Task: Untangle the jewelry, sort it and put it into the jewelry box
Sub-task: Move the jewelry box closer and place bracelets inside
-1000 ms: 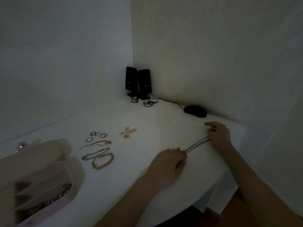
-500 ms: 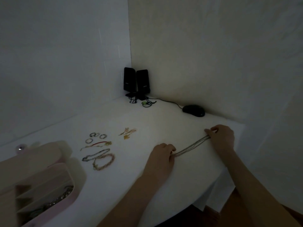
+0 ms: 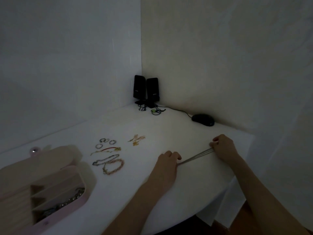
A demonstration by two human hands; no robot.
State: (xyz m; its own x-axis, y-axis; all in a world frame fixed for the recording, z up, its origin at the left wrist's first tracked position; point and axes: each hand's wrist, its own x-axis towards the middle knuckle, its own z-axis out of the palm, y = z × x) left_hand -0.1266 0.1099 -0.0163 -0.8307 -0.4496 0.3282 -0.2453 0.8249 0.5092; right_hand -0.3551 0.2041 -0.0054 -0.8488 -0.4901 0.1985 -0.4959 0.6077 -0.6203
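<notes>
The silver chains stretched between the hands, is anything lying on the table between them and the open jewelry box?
Yes. The silver chains sit at the table's right, the jewelry box at front left. The left hand holds the near end, and sorted bracelets lie on the table beyond the straight line. Lifting the chains would clear both.

No words or numbers can be read anywhere. Each of the two black speakers (image 3: pixel 146 89) in the corner has a tiny pale mark on its front, but the marks are too small and dim to make out. The black mouse (image 3: pixel 202 119) by the wall shows a faint spot too, and it cannot be read either.
</notes>
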